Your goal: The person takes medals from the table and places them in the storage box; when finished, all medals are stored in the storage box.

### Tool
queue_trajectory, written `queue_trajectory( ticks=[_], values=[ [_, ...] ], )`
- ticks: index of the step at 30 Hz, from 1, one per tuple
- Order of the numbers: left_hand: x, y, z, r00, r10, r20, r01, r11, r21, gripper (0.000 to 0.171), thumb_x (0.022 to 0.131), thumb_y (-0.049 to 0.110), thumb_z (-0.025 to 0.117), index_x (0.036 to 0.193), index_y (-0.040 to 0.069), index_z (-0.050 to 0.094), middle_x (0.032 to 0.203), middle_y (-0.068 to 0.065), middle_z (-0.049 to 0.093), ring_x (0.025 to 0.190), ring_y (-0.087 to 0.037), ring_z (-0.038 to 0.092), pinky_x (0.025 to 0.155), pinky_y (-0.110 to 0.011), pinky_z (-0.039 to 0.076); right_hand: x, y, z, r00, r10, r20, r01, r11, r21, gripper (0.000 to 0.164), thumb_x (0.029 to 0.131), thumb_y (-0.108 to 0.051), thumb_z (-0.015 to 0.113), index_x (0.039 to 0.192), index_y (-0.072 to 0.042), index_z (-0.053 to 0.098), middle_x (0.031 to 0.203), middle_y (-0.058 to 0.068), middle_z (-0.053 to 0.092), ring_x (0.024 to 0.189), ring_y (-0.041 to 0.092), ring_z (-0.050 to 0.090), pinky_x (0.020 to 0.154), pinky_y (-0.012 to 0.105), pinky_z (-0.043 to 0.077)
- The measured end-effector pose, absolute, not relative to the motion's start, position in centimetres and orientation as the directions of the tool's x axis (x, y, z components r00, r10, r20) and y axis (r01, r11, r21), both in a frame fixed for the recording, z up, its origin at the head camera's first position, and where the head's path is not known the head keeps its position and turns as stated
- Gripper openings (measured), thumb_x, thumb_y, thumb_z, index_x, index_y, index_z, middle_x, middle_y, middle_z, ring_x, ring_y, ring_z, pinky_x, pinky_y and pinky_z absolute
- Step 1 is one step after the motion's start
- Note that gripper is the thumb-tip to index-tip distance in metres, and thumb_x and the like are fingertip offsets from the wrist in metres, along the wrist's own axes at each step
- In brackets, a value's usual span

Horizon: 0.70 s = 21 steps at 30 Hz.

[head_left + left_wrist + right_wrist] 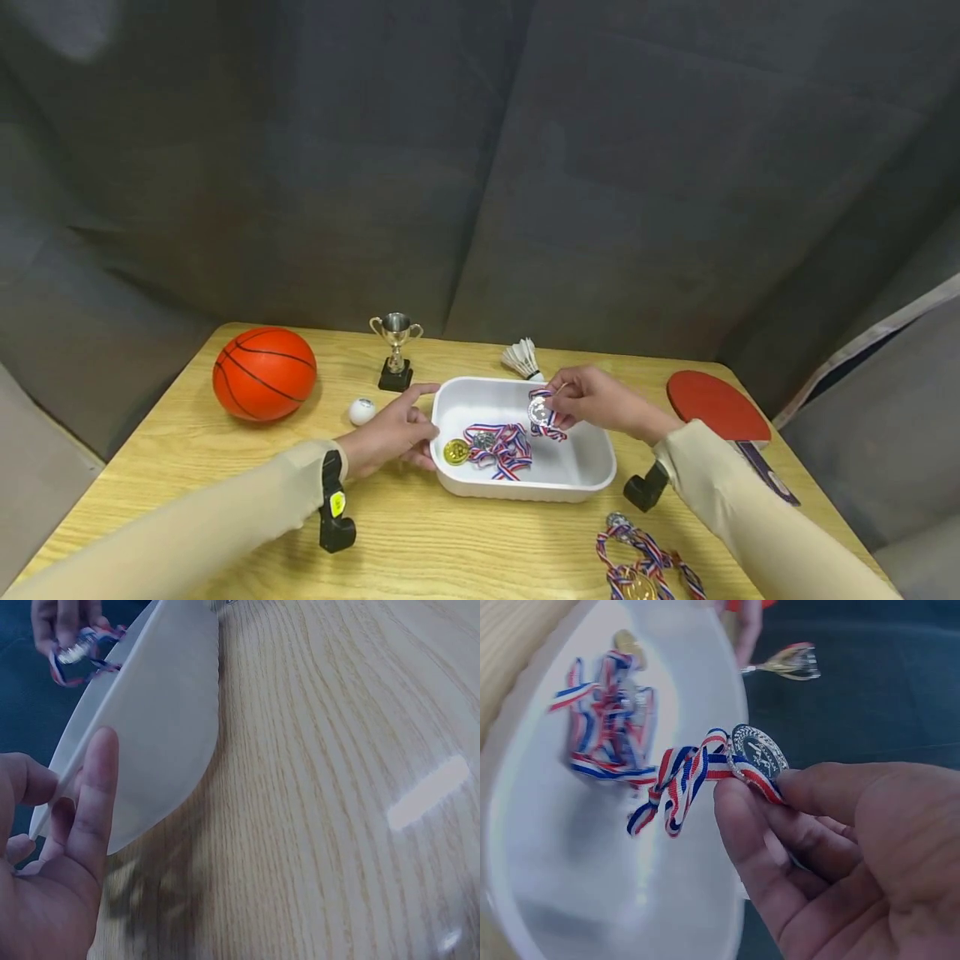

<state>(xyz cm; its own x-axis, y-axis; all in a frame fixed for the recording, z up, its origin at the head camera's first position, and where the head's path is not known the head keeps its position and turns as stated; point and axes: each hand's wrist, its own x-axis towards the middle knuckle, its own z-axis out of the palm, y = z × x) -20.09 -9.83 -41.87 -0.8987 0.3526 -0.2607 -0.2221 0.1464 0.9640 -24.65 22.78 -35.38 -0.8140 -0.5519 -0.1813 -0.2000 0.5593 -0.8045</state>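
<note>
A white plastic tub (517, 490) stands on the table. My left hand (392, 435) grips its left end; in the left wrist view the tub wall (161, 712) is between thumb and fingers. My right hand (600, 402) pinches a silver medal (540, 411) above the tub's right half. Its red, white and blue ribbon (686, 780) dangles bunched from the fingertips. Inside the tub, at the left, lie a gold medal (456, 452) and another silver medal (483, 440) with tangled striped ribbons (513, 450).
More medals with striped ribbons (648, 550) lie at the front right. A red table tennis bat (716, 406) is at the right. Behind the tub are a shuttlecock (522, 358) and a small trophy cup (396, 350). A white ball (362, 411) and a basketball (264, 373) sit left.
</note>
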Motion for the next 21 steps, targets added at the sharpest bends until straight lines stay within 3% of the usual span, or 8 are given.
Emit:
queue_trajectory(
  ticks=[7, 14, 21],
  values=[
    [-20.3, -9.9, -42.1, -0.895, 0.356, -0.269, -0.227, 0.156, 0.961, 0.078, 0.099, -0.001, 0.058, 0.166, 0.017, 0.022, 0.11, -0.023, 0.059, 0.074, -0.019, 0.065, 0.069, -0.03, 0.07, -24.9, 21.4, -38.2, -0.79, -0.568, -0.231, -0.172, 0.567, -0.806, 0.014, 0.101, -0.002, 0.061, 0.107, 0.011, 0.064, 0.087, 0.021, 0.074, 0.074, 0.017, 0.072, 0.079, 0.047, 0.071],
    [-20.5, -10.0, -41.9, -0.897, 0.353, -0.266, -0.221, 0.163, 0.961, 0.079, 0.099, -0.002, 0.058, 0.166, 0.016, 0.021, 0.112, -0.024, 0.059, 0.072, -0.019, 0.065, 0.068, -0.03, 0.07, -25.1, 19.9, -39.9, -0.805, -0.537, -0.252, -0.153, 0.598, -0.787, 0.012, 0.099, -0.001, 0.064, 0.102, 0.01, 0.065, 0.084, 0.018, 0.072, 0.069, 0.011, 0.069, 0.072, 0.033, 0.071],
    [-20.4, -9.9, -42.0, -0.894, 0.36, -0.267, -0.224, 0.156, 0.962, 0.079, 0.098, -0.002, 0.058, 0.166, 0.015, 0.021, 0.112, -0.024, 0.06, 0.073, -0.019, 0.065, 0.069, -0.032, 0.071, -24.9, 19.0, -41.2, -0.826, -0.506, -0.249, -0.17, 0.645, -0.745, 0.01, 0.098, -0.001, 0.066, 0.094, 0.008, 0.066, 0.079, 0.015, 0.072, 0.064, 0.01, 0.067, 0.064, 0.027, 0.067]
  ],
)
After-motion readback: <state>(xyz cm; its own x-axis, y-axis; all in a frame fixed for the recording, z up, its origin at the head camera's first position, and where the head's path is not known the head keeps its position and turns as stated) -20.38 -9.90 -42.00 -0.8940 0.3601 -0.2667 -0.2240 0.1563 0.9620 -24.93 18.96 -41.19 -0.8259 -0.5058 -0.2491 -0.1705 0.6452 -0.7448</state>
